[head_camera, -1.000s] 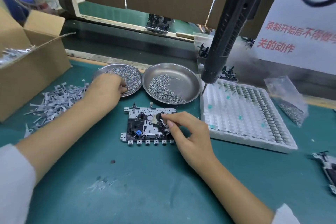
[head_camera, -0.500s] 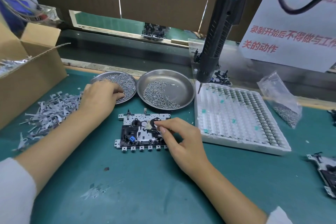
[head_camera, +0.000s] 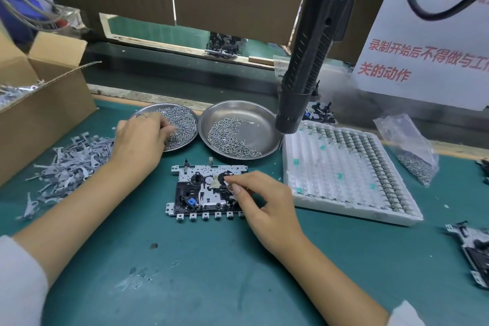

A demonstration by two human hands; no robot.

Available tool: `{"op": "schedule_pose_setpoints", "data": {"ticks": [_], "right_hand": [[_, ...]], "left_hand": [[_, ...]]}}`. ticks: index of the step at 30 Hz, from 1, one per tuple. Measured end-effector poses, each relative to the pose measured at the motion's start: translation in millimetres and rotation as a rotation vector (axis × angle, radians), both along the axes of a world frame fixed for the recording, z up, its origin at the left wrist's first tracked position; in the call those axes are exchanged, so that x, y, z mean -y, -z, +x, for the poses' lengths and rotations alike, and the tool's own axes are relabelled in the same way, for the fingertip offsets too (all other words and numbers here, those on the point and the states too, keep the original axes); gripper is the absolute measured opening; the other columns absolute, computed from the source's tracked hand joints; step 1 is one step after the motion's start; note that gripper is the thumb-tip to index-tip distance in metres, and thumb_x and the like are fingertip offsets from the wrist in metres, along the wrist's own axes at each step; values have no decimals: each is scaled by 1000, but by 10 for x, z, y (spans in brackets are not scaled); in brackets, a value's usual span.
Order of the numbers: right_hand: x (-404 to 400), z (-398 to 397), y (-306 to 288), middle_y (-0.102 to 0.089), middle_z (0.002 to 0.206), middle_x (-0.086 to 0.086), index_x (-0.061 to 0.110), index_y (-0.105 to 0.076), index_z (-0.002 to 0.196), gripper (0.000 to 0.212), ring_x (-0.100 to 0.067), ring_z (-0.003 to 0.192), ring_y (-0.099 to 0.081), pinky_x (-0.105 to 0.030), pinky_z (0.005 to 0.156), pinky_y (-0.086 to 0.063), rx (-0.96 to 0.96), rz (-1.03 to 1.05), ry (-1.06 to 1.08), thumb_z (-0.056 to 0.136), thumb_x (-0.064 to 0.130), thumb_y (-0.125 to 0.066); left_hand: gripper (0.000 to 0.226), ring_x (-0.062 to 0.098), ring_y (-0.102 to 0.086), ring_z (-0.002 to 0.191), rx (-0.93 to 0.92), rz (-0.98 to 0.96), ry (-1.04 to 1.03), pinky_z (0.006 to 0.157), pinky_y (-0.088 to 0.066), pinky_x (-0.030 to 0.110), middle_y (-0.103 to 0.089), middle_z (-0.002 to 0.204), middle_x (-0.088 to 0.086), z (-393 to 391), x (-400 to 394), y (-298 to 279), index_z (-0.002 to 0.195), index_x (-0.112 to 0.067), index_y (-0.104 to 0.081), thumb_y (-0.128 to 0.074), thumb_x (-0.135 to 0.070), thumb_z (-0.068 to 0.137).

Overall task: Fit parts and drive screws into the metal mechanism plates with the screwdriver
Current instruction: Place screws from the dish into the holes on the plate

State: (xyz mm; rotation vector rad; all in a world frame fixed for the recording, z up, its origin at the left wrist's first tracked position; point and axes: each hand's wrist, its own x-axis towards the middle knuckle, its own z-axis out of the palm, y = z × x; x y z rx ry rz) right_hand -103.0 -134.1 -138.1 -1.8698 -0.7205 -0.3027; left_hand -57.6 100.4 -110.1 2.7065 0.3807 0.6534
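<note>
A metal mechanism plate (head_camera: 197, 189) with black parts and a blue piece lies flat on the green mat in the middle. My right hand (head_camera: 260, 201) rests on its right side, thumb and forefinger pinching a small part over the plate. My left hand (head_camera: 141, 137) reaches into the left steel dish (head_camera: 185, 137) of screws, its fingers curled among them; whether it holds a screw is hidden. The black electric screwdriver (head_camera: 309, 55) hangs untouched above the right dish (head_camera: 262, 124).
A pile of grey metal levers (head_camera: 71, 164) lies left, beside a cardboard box (head_camera: 39, 103). A white tray (head_camera: 344, 174) of small parts sits right, with a bag of screws (head_camera: 412, 153) beyond. Another mechanism (head_camera: 473, 249) lies at the right edge.
My left hand has shifted slightly within the left screw dish. My right hand stays on the plate, fingers working the small part. The view has tilted a little.
</note>
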Motion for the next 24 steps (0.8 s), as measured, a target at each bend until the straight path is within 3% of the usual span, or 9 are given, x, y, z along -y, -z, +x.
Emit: {"op": "schedule_pose_setpoints", "data": {"ticks": [2,5,7,11,16,19,22,24], "right_hand": [[3,2,1,-70,87,-4,7,-74,99,18,-12,81,-63,-25,73,-50,3,1,3,88,5,-59],[6,1,5,-69,88,-1,9,-74,100,20,-10,85,-62,-21,77,-49,19,-11,15,87,7,-59],[13,0,4,-69,88,2,10,-74,100,20,-8,88,-60,-18,80,-46,47,-19,38,87,9,-59],[21,8,8,-68,93,7,10,-73,101,20,-11,92,-60,-23,83,-47,121,-10,66,87,7,-59],[-18,52,-53,-66,103,3,10,-66,115,28,-8,100,-59,-19,90,-44,140,-80,93,90,7,-55],[-55,236,-212,-67,102,-3,5,-67,111,25,-5,96,-58,-15,90,-43,191,-149,157,89,2,-55],[-146,503,-388,-65,115,-6,7,-64,119,28,-5,96,-56,-20,90,-43,50,-283,234,92,5,-56],[-222,661,-406,-60,125,-9,10,-58,128,34,-17,109,-57,-28,96,-42,-94,-554,244,94,15,-56]], "left_hand": [[16,26,-57,84,79,-154,45,76,-38,31,-66,88,11,-41,35,-51,92,-11,-63,-57,-26,95],[9,2,-53,66,144,-307,119,58,-34,8,-63,73,-4,-138,115,-139,83,-15,-65,-65,-21,89],[4,-3,-57,63,164,-411,181,58,-36,-2,-63,71,-11,-224,197,-155,82,-18,-67,-69,-17,86],[19,-2,-65,72,172,-705,349,71,-49,9,-70,80,-9,-394,351,-36,88,-30,-65,-64,-11,88],[17,-5,-64,71,251,-778,363,67,-45,5,-70,74,-16,-476,496,114,87,-39,-65,-61,-22,90],[17,-3,-65,74,357,-875,372,71,-45,6,-71,81,-19,-486,515,120,91,-35,-67,-61,-19,90],[19,0,-65,78,502,-915,362,75,-47,9,-72,88,-16,-496,495,101,95,-33,-68,-64,-15,88],[20,0,-65,78,549,-960,360,76,-47,10,-72,87,-17,-505,498,99,96,-30,-69,-65,-12,87]]}}
